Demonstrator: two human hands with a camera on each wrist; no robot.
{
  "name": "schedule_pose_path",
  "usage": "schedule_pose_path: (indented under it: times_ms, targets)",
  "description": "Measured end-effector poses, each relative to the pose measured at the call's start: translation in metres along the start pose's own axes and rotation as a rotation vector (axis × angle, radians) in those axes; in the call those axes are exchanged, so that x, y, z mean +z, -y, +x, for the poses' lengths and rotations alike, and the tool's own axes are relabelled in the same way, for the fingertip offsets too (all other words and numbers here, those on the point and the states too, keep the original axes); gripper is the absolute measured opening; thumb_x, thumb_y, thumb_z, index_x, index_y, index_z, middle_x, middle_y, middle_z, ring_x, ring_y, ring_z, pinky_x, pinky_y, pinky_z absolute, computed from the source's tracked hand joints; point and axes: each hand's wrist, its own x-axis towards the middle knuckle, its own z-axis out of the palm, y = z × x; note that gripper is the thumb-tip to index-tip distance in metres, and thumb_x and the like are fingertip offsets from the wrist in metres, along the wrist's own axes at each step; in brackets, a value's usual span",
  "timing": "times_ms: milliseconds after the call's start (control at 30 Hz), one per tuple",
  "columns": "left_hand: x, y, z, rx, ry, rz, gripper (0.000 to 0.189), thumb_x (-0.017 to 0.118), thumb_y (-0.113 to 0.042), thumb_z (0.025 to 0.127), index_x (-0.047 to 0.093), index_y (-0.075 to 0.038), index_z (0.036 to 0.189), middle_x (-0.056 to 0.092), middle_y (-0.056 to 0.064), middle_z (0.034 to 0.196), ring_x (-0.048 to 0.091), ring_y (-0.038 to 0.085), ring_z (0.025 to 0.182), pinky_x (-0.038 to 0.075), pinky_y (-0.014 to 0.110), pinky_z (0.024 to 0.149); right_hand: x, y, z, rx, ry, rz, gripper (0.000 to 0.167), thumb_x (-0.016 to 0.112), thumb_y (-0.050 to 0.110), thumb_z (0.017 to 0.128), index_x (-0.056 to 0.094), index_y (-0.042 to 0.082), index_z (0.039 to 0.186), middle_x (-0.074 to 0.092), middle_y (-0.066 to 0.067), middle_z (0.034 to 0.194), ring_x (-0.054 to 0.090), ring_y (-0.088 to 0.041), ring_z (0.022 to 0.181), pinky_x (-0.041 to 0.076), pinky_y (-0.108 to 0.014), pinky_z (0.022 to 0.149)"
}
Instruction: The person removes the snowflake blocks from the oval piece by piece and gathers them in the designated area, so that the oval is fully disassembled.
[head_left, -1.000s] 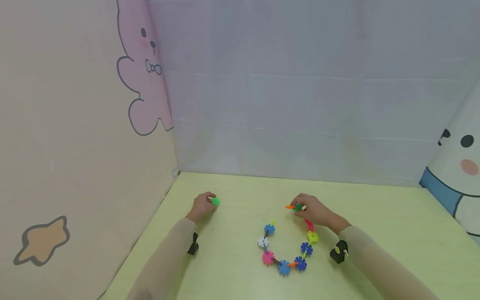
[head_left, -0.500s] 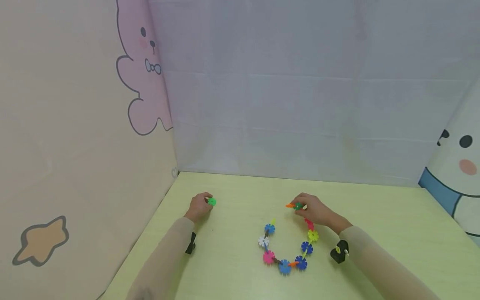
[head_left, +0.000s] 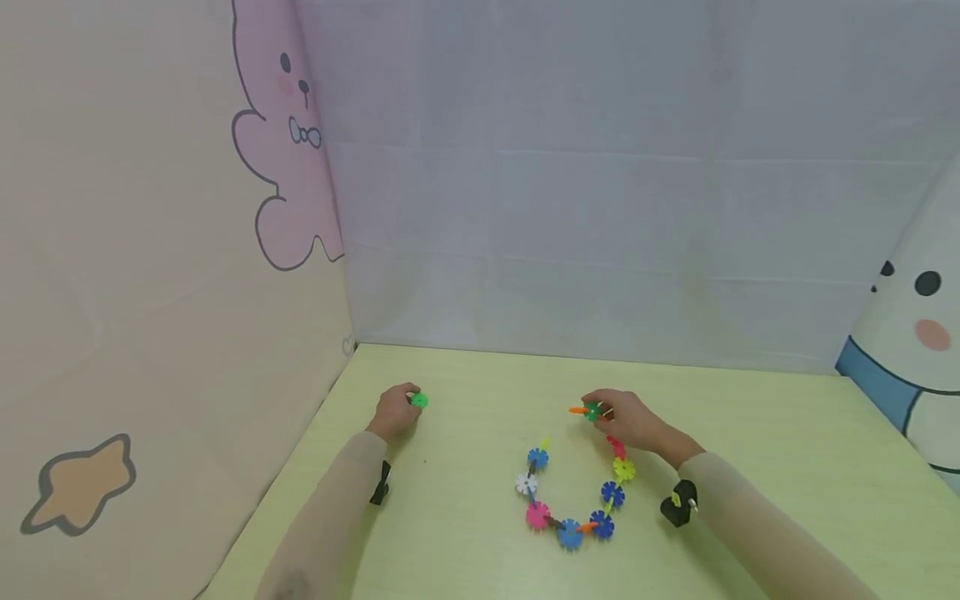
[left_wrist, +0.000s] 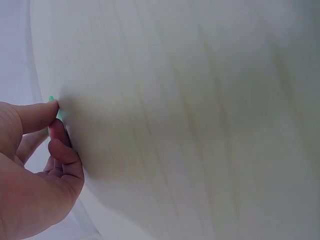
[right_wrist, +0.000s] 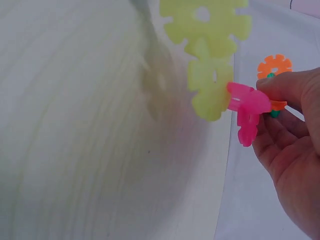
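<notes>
Soft, even light fills the head view, with a pale sheen on the near tabletop [head_left: 480, 571] and faint shadows beside the left sleeve [head_left: 330, 517]. The wrist views look hazier: diffuse shadow borders the left hand [left_wrist: 35, 190]; the yellow notched disc [right_wrist: 220, 22] appears soft-edged.

We record a pink bear [head_left: 281, 179] and orange star [head_left: 84, 485] on the left wall [head_left: 150, 283], a white figure [head_left: 911, 358] at right. Grey sheeting [head_left: 540, 200] hangs behind the tabletop [head_left: 465, 517].

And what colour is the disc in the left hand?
The disc is bright green, clearest in the head view.
</notes>
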Motion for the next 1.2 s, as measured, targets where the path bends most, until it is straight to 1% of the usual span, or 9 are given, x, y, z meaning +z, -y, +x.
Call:
schedule_pose_path:
  times_ms: [100, 300, 400, 533, 600, 767, 933, 1067, 1200]
  targets:
    - [-0.001, 0.000, 0.001, -0.001, -0.004, -0.002, 0.039, 0.062, 0.000, 0.085, 0.055, 0.004, 0.123, 0.061, 0.020, 0.104, 0.058, 0.031, 0.094, 0.048, 0.043, 0.081, 0.000, -0.001, 0.001, 0.005, 0.003, 0.011, 0.038, 0.065, -0.002, 0.085, 0.057, -0.002, 0.122, 0.062, -0.011, 0.109, 0.060, -0.026, 0.092, 0.053, -0.036, 0.076]
    - [-0.001, 0.002, 0.001, -0.001, -0.037, 0.036, 0.043, 0.062, 0.001, 0.083, 0.052, 0.006, 0.125, 0.060, 0.026, 0.112, 0.057, 0.037, 0.103, 0.046, 0.047, 0.087, -0.001, -0.001, 0.001, -0.047, 0.004, 0.017, 0.038, 0.062, 0.000, 0.088, 0.055, -0.002, 0.125, 0.059, -0.015, 0.118, 0.060, -0.024, 0.089, 0.052, -0.029, 0.067]
    - [0.001, 0.005, 0.003, -0.003, -0.075, 0.069, 0.045, 0.063, 0.000, 0.080, 0.052, 0.006, 0.124, 0.057, 0.029, 0.115, 0.057, 0.037, 0.099, 0.047, 0.049, 0.085, -0.002, 0.001, 0.000, -0.070, 0.007, 0.024, 0.038, 0.061, 0.001, 0.089, 0.054, -0.003, 0.126, 0.059, -0.015, 0.117, 0.060, -0.024, 0.088, 0.052, -0.027, 0.066]
    - [0.006, 0.004, 0.007, 0.002, -0.112, 0.068, 0.042, 0.062, 0.000, 0.079, 0.055, 0.003, 0.120, 0.057, 0.024, 0.107, 0.055, 0.031, 0.087, 0.048, 0.046, 0.077, -0.002, 0.002, 0.000, -0.082, 0.012, 0.038, 0.039, 0.061, 0.000, 0.090, 0.052, -0.004, 0.127, 0.061, -0.014, 0.111, 0.061, -0.026, 0.089, 0.053, -0.029, 0.067]
    - [0.010, 0.001, 0.008, 0.026, -0.110, 0.056, 0.037, 0.062, 0.000, 0.080, 0.057, 0.003, 0.117, 0.058, 0.020, 0.101, 0.055, 0.030, 0.085, 0.048, 0.044, 0.075, -0.002, 0.003, 0.001, -0.066, 0.007, 0.035, 0.040, 0.062, 0.001, 0.089, 0.051, -0.003, 0.127, 0.062, -0.012, 0.108, 0.061, -0.025, 0.089, 0.053, -0.030, 0.069]
    - [0.021, -0.014, 0.010, 0.076, -0.074, 0.007, 0.028, 0.066, -0.003, 0.081, 0.061, 0.000, 0.109, 0.059, 0.014, 0.097, 0.056, 0.029, 0.088, 0.047, 0.042, 0.076, -0.003, 0.003, 0.001, -0.019, 0.000, 0.029, 0.040, 0.064, 0.002, 0.088, 0.051, -0.002, 0.126, 0.062, -0.009, 0.106, 0.061, -0.023, 0.089, 0.053, -0.031, 0.071]
    - [0.031, -0.035, 0.006, 0.111, -0.028, -0.041, 0.024, 0.066, -0.006, 0.083, 0.062, -0.003, 0.106, 0.062, 0.011, 0.097, 0.058, 0.026, 0.090, 0.048, 0.040, 0.077, -0.003, 0.004, 0.001, 0.008, 0.005, 0.055, 0.037, 0.064, 0.003, 0.088, 0.053, -0.003, 0.123, 0.062, -0.008, 0.106, 0.062, -0.021, 0.087, 0.053, -0.028, 0.068]
    - [0.038, -0.052, -0.002, 0.146, 0.005, -0.076, 0.021, 0.066, -0.007, 0.083, 0.062, -0.002, 0.103, 0.063, 0.011, 0.096, 0.059, 0.027, 0.090, 0.049, 0.039, 0.076, -0.003, 0.003, 0.000, -0.016, 0.006, 0.041, 0.035, 0.064, 0.002, 0.088, 0.054, -0.002, 0.121, 0.062, -0.009, 0.106, 0.062, -0.022, 0.087, 0.053, -0.029, 0.068]
    - [0.047, -0.066, -0.006, 0.193, 0.043, -0.118, 0.022, 0.067, -0.009, 0.084, 0.062, -0.001, 0.103, 0.063, 0.009, 0.094, 0.059, 0.024, 0.085, 0.049, 0.036, 0.072, -0.002, 0.001, -0.001, -0.044, 0.012, 0.028, 0.035, 0.064, 0.002, 0.088, 0.055, -0.001, 0.121, 0.062, -0.009, 0.108, 0.061, -0.023, 0.089, 0.053, -0.030, 0.069]
